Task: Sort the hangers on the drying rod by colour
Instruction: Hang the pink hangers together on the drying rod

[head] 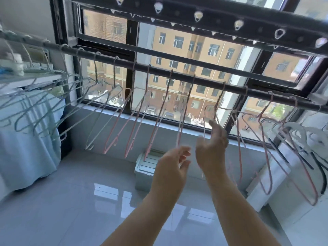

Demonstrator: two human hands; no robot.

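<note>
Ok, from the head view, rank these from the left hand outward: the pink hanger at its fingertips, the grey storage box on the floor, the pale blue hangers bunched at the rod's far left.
1. Pink hanger, at the left hand's fingertips.
2. Grey storage box, just left of it in the image, lower on the floor.
3. Pale blue hangers, far left.

One head-worn camera looks forward and slightly up at the drying rod [159, 71] from just below and close, facing the window [177, 59] behind it.

Sunlit window [177, 71] above glossy tiled floor [71, 201]
</note>
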